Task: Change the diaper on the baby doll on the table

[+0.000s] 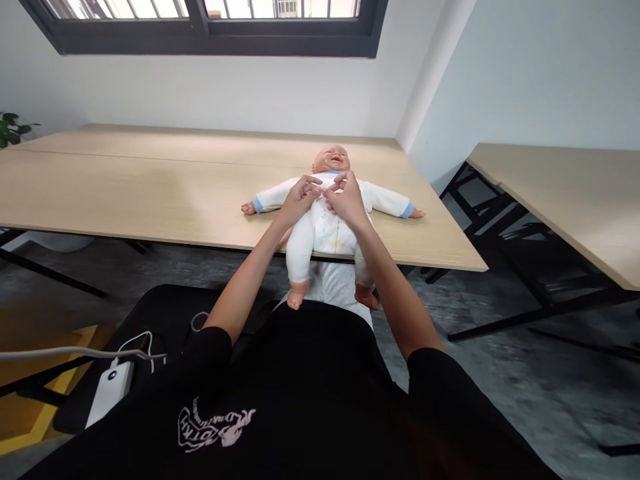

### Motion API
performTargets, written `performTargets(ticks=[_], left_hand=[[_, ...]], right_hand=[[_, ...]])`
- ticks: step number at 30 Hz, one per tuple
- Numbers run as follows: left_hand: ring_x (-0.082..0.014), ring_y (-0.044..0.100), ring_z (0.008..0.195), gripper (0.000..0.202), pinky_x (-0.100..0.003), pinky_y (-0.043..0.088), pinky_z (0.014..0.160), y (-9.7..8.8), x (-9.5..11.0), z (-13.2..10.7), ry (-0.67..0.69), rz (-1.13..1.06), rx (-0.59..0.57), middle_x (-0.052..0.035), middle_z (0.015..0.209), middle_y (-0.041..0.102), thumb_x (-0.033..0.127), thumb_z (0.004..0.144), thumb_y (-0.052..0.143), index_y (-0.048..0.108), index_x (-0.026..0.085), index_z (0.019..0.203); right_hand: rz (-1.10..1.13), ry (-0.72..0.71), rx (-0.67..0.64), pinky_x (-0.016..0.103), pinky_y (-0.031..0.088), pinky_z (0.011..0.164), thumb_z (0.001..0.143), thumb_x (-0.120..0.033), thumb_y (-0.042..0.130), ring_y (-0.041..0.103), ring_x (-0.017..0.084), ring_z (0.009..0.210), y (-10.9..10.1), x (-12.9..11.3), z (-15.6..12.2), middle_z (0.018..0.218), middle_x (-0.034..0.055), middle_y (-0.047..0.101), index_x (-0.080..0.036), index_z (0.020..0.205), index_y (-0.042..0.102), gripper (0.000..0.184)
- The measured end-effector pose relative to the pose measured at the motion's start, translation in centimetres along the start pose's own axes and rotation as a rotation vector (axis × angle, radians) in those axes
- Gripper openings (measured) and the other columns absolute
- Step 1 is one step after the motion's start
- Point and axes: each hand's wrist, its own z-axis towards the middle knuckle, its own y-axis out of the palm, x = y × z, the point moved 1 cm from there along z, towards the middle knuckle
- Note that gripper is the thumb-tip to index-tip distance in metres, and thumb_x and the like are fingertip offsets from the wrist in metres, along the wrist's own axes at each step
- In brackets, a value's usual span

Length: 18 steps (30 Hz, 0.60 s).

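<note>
A baby doll (333,160) lies on its back on the wooden table, arms spread wide and lower legs hanging over the front edge. It wears a white top (379,196) with blue cuffs and collar, and a white bottom garment (333,230) with faint marks. Over the doll's belly, my left hand (301,195) pinches the white clothing from one side. My right hand (346,199) pinches it from the other, fingertips close to the left ones. The exact bit of cloth between my fingers is too small to make out.
The table (200,193) stands against a wall under a barred window (210,27). To the right is another table (570,200). A black chair (170,313) at my left holds a white power bank (111,392) with a cable. A plant (13,130) shows far left.
</note>
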Motion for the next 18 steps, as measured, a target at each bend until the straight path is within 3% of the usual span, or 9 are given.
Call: performTargets(ticks=[4, 7, 14, 18], left_hand=[[-0.0169, 0.064, 0.093, 0.025, -0.026, 0.049, 0.086, -0.8, -0.6, -0.3, 0.032, 0.067, 0.017, -0.0044, 0.099, 0.069, 0.039, 0.089, 0.076, 0.067, 0.020, 0.103], [-0.0193, 0.064, 0.103, 0.029, -0.030, 0.049, 0.096, -1.1, -1.1, -0.3, 0.078, 0.091, 0.002, -0.0063, 0.106, 0.070, 0.040, 0.086, 0.078, 0.069, 0.019, 0.103], [-0.0199, 0.064, 0.093, 0.026, -0.033, 0.051, 0.094, -0.6, -0.6, -0.9, 0.050, 0.078, -0.030, -0.0053, 0.094, 0.071, 0.044, 0.087, 0.074, 0.072, 0.018, 0.087], [-0.0221, 0.064, 0.101, 0.033, -0.036, 0.051, 0.100, -0.8, -0.3, -1.5, 0.074, 0.138, -0.031, -0.0074, 0.100, 0.070, 0.053, 0.090, 0.073, 0.075, 0.020, 0.088]], right_hand=[[0.004, 0.008, 0.031, 0.029, 0.047, 0.045, 0.088, -0.014, 0.060, 0.053, 0.013, 0.051, -0.1, 0.2, 0.1, 0.086, -0.0028, 0.060, -0.025, 0.113, 0.040, 0.034], [-0.062, 0.012, 0.045, 0.032, 0.049, 0.044, 0.081, -0.014, 0.061, 0.056, 0.016, 0.051, -0.3, 0.2, 0.1, 0.082, -0.0028, 0.060, -0.025, 0.117, 0.041, 0.042], [-0.199, -0.022, 0.080, 0.040, 0.061, 0.060, 0.077, -0.014, 0.063, 0.063, 0.019, 0.067, -0.3, -0.1, -0.3, 0.109, 0.0069, 0.062, -0.022, 0.131, 0.046, 0.057], [-0.261, -0.182, 0.203, 0.046, 0.060, 0.091, 0.081, -0.017, 0.061, 0.064, 0.023, 0.092, -2.7, 0.5, 0.1, 0.110, 0.0081, 0.062, -0.021, 0.127, 0.051, 0.047]])
